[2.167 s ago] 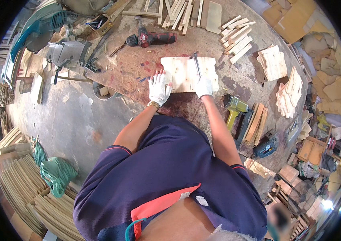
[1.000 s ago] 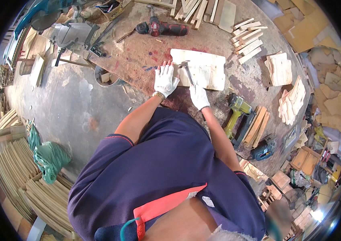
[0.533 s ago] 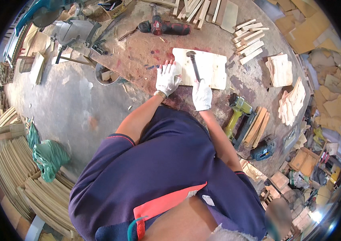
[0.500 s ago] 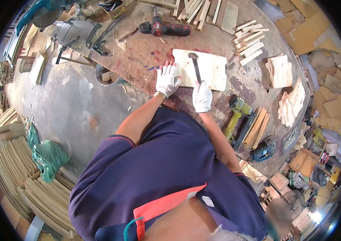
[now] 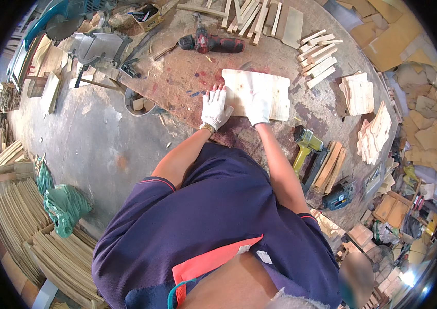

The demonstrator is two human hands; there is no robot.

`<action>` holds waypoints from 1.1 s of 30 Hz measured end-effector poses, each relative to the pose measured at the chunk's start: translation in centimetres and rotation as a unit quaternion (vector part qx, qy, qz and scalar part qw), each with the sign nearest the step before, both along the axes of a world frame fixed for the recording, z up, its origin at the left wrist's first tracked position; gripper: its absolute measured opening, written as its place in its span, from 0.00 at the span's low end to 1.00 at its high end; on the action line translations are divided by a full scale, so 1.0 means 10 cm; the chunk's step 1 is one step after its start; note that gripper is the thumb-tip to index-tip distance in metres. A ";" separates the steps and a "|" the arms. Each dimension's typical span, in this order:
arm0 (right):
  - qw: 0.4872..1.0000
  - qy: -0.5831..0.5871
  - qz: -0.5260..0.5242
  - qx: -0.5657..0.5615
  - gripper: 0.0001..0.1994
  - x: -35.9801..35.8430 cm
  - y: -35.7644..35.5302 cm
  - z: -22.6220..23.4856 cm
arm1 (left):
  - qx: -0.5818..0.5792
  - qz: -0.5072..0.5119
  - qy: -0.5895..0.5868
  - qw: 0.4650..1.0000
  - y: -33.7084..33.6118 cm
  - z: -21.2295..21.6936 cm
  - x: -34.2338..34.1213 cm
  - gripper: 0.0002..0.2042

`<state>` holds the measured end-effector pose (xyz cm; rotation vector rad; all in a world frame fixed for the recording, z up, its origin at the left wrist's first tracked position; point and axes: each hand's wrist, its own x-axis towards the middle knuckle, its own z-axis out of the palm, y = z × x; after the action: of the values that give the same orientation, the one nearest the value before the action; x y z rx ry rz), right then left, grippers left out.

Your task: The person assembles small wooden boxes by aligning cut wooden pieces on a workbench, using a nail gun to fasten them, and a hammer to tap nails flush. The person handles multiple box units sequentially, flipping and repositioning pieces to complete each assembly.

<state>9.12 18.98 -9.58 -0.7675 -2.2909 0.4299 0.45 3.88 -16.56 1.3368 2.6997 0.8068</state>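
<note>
A pale, flat wooden board (image 5: pixel 276 92) with notched corners lies on the worktable in front of me. My left hand (image 5: pixel 214 105), in a white glove with bare fingertips, rests at the board's left edge with its fingers stretched out. Over the board's lower middle is my gloved right hand (image 5: pixel 258 107), blurred by motion. Its fingers do not show clearly. The hammer held there half a second ago shows only as a faint dark smear beyond the board's far edge.
A red and black cordless power tool (image 5: pixel 212 43) lies beyond the board. A yellow-green nail gun (image 5: pixel 306 147), stacked wood strips (image 5: pixel 331 167) and a blue power tool (image 5: pixel 338 194) lie to the right. Cut wood pieces (image 5: pixel 358 93) sit farther right; a mitre saw (image 5: pixel 66 28) stands far left.
My right hand has moved forward over the board, and the hammer, sharp before, is now smeared. My left hand stays by the left edge. The view has shifted slightly.
</note>
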 end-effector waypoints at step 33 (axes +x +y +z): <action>0.972 -0.059 0.027 -0.227 0.15 1.26 -0.22 -0.07 | -0.041 0.055 -0.028 0.997 -0.01 0.00 -0.05 0.30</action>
<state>21.76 16.77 -10.24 -0.9738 -2.3553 0.9806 0.00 3.75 -16.55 1.1424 2.7505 0.7205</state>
